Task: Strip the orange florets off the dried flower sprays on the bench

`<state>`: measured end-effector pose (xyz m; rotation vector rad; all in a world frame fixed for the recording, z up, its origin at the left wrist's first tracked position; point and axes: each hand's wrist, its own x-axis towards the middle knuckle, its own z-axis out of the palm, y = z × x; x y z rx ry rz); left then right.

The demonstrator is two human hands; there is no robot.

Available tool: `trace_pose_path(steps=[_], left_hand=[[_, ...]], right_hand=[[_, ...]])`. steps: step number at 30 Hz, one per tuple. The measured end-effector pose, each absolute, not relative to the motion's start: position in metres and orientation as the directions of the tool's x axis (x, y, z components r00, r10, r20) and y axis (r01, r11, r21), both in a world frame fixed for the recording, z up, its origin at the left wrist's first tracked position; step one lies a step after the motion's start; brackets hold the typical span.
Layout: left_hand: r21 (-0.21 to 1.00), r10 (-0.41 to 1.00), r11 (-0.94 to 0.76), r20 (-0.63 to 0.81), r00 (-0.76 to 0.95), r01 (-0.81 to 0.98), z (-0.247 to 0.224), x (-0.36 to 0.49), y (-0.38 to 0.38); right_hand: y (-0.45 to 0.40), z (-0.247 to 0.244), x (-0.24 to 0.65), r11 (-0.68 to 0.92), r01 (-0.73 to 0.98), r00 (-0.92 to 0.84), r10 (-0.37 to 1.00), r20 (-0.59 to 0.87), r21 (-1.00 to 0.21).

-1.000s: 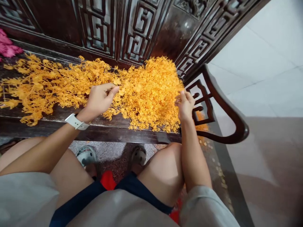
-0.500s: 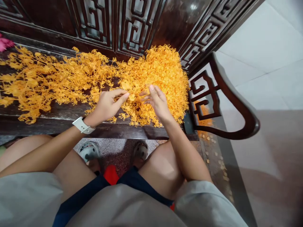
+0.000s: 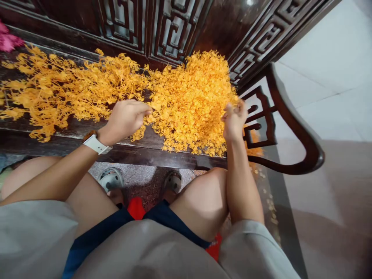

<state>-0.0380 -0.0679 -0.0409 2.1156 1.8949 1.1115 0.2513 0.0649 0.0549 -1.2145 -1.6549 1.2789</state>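
Orange sprigs (image 3: 192, 100) in a heap at twelve o'clock on a carved bench (image 3: 130, 149), left hand (image 3: 123, 122) at ten o'clock, half closed against the heap's edge, right hand (image 3: 235, 121) at two o'clock, curled at its far edge, any sprigs held impossible to tell.

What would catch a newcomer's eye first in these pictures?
The heap of branching orange sprigs stands out first, spread along the seat of a dark carved wooden bench. Next come the left hand and right hand, both at the sprigs, with a white watch on the left wrist. Behind the heap rises the bench's geometric fretwork back.
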Motion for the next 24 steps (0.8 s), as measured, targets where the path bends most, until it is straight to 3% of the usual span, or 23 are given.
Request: trace_pose_path(steps=[7, 10, 13, 16, 20, 24], left_hand=[[0.560, 0.887, -0.335, 0.459, 0.052, 0.758, -0.042, -0.025, -0.064], [0.555, 0.890, -0.365, 0.444, 0.104, 0.748, -0.046, -0.021, -0.066], [0.550, 0.892, -0.388, 0.426, 0.151, 0.740, -0.048, -0.019, -0.067], [0.513, 0.881, -0.440, 0.407, 0.242, 0.737, -0.047, -0.016, -0.069], [0.434, 0.836, -0.518, 0.438, 0.330, 0.737, -0.043, -0.013, -0.071], [0.391, 0.813, -0.537, 0.475, 0.336, 0.748, -0.040, -0.016, -0.069]], right_hand=[[0.048, 0.036, 0.234, 0.242, 0.400, -0.309, 0.944, 0.119, -0.884], [0.028, 0.019, 0.228, 0.259, 0.336, -0.474, 0.877, 0.075, -0.905], [0.011, 0.007, 0.220, 0.265, 0.262, -0.688, 0.725, 0.013, -0.928], [0.008, 0.001, 0.217, 0.303, 0.242, -0.790, 0.613, -0.006, -0.922], [0.013, -0.007, 0.217, 0.333, 0.185, -0.835, 0.549, 0.031, -0.925], [0.019, -0.021, 0.211, 0.356, 0.028, -0.742, 0.633, 0.219, -0.934]])
